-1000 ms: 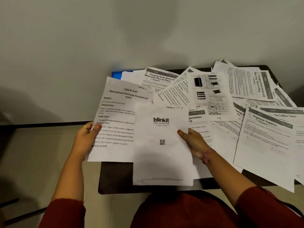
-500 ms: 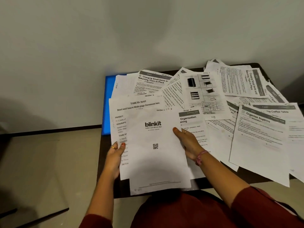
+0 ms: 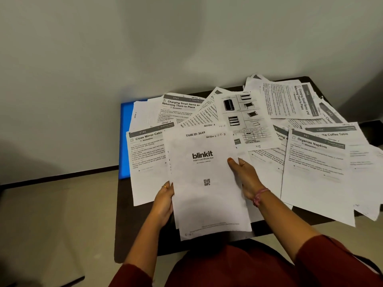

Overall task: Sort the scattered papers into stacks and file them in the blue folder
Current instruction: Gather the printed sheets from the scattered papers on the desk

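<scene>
Head view: a person in dark red sleeves sits at the near edge of a dark surface set against a pale wall.
Left hand: the left hand holds the left edge of a small stack, fingers hidden under the sheets; its grip is closed on the paper.
Right hand: the right hand holds the stack's right edge, thumb on top and fingers beneath; its grip is closed on the paper too.
Held stack: the blinkit sheet lies on top, over the TASK ID sheet, whose heading shows above it; the stack hangs past the near edge.
Scattered papers: loose scattered papers overlap across the far and right parts of the surface; an Organize Napkins sheet overhangs the near edge at the right.
Blue folder: the blue folder lies along the left edge toward the far left corner, mostly under a Close Mirror Cabinet sheet and other pages.
</scene>
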A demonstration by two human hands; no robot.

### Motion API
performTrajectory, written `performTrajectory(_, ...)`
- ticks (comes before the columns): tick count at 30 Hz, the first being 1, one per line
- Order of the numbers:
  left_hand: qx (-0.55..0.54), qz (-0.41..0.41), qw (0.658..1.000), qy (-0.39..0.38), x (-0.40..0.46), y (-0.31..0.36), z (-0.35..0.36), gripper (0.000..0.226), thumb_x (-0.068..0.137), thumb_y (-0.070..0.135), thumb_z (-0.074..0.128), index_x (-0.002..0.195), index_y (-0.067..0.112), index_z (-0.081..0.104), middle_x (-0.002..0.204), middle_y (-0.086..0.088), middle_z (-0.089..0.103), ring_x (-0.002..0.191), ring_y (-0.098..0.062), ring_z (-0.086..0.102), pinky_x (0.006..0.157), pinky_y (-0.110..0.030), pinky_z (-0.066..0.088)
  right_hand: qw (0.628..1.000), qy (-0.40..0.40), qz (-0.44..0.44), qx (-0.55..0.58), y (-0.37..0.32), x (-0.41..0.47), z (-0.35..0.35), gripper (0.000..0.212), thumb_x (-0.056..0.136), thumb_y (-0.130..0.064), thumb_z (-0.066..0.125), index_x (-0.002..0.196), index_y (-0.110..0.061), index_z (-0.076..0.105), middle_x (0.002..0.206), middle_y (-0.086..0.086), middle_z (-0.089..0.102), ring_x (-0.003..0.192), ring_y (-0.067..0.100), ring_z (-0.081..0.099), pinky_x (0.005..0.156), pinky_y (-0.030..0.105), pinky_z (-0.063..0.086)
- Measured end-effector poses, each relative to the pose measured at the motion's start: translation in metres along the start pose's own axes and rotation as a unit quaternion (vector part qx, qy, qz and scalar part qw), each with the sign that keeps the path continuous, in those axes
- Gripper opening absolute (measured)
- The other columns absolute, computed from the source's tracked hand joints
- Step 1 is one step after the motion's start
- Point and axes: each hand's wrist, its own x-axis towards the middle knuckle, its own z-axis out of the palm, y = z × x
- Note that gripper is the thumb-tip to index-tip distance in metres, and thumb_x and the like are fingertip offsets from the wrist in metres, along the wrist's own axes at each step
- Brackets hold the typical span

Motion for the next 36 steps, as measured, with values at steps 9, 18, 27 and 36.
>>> performTrajectory(9, 0.031, 0.057, 0.998, 0.007, 0.006, 0.001, 0.022, 0.031, 0.098, 0.039, 0.047, 0.116, 0.018, 0.061, 0.108, -0.002, 0.072, 0.099, -0.019, 0.069, 0.089, -0.038, 0.052, 0.996, 0.083, -0.019, -0.012, 0.011, 0.008, -0.017, 0.050, 0.082, -0.038, 0.070, 0.096, 0.009, 0.062, 0.100, 0.016, 0.070, 0.088, 0.021, 0.062, 0.090, 0.034, 0.050)
performTrajectory(18, 0.203, 0.118, 0.971, 0.042, 0.027, -0.008, 0.067, 0.042, 0.095, 0.021, 0.057, 0.135, 0.020, 0.044, 0.128, 0.005, 0.057, 0.114, -0.015, 0.056, 0.100, -0.033, 0.044, 0.990, 0.133, -0.022, -0.048, 0.006, 0.005, -0.048, 0.056, 0.082, -0.041, 0.070, 0.056, -0.022, 0.024, 0.055, -0.003, 0.025, 0.053, 0.013, 0.022, 0.054, 0.027, 0.021)
performTrajectory(27, 0.198, 0.098, 0.975, 0.030, 0.044, -0.015, 0.140, 0.036, 0.096, 0.016, 0.053, 0.132, 0.021, 0.050, 0.122, 0.002, 0.064, 0.109, -0.020, 0.062, 0.098, -0.045, 0.048, 0.986, 0.108, -0.043, -0.120, -0.009, 0.007, -0.115, 0.017, 0.094, -0.039, 0.056, 0.085, -0.025, 0.060, 0.078, -0.018, 0.058, 0.072, -0.001, 0.054, 0.059, 0.007, 0.037)
performTrajectory(36, 0.223, 0.096, 0.969, 0.034, 0.058, -0.024, 0.215, 0.037, 0.094, 0.016, 0.054, 0.131, 0.019, 0.051, 0.120, 0.004, 0.063, 0.109, -0.018, 0.060, 0.101, -0.043, 0.046, 0.986, 0.083, -0.049, -0.139, -0.015, 0.018, -0.188, 0.034, 0.092, -0.024, 0.061, 0.125, -0.017, 0.059, 0.117, -0.004, 0.064, 0.102, 0.010, 0.060, 0.080, 0.016, 0.047)
